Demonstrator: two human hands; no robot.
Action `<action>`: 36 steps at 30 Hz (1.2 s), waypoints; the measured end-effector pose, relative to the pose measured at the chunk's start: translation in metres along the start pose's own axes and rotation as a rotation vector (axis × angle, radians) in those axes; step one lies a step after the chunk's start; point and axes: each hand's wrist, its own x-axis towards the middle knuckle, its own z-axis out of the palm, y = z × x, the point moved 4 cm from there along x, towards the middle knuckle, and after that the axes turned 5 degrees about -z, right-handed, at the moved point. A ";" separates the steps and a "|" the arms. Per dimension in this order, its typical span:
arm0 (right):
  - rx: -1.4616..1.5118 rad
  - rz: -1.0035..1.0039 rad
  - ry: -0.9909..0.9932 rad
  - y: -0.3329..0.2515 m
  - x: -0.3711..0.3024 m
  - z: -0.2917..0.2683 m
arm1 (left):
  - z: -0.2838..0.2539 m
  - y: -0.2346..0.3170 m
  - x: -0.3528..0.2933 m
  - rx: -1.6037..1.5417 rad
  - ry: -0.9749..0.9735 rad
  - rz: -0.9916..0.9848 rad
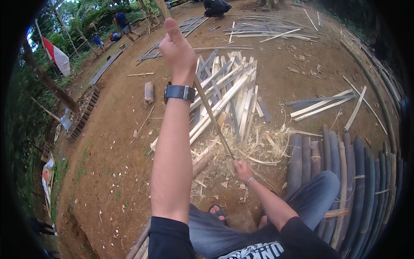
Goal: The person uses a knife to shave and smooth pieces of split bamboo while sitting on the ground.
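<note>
A long, thin bamboo strip (pixel 212 115) slants from low in front of my knees up past the top edge. My left hand (pixel 177 54), a dark watch (pixel 179 92) on its wrist, is raised and closed round the strip's upper part, thumb pointing up along it. At the lower end, my right hand (pixel 243 171) is closed on the same strip; its fingertips are partly hidden. Beneath lies a heap of curled bamboo shavings (pixel 254 149). Just beyond is a pile of split bamboo slats (pixel 233 93), some pale, some dark.
Tied bamboo poles (pixel 345 185) stand close at my right. Loose slats (pixel 323 103) lie farther right, with a larger slat pile (pixel 271 28) behind. A lattice of strips (pixel 172 36) and a short log (pixel 149 92) are farther off. People (pixel 123 23) are in the background.
</note>
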 end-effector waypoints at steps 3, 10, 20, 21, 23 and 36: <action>0.240 0.155 -0.054 -0.037 0.007 0.034 | -0.030 -0.013 0.011 0.023 0.030 -0.069; 0.896 0.694 -0.238 -0.081 -0.034 0.012 | -0.001 0.004 -0.010 -0.112 -0.141 -0.102; -0.149 0.180 0.055 -0.055 -0.005 -0.009 | 0.018 0.014 -0.018 0.086 -0.046 -0.047; -0.154 0.215 0.000 -0.058 -0.006 -0.013 | 0.021 0.016 -0.022 0.126 -0.011 -0.012; 0.327 0.411 -0.023 -0.066 -0.014 0.003 | 0.020 0.014 -0.023 0.110 -0.039 -0.022; 0.664 -0.015 -0.115 -0.224 -0.062 -0.094 | 0.008 0.001 -0.003 0.191 0.024 -0.045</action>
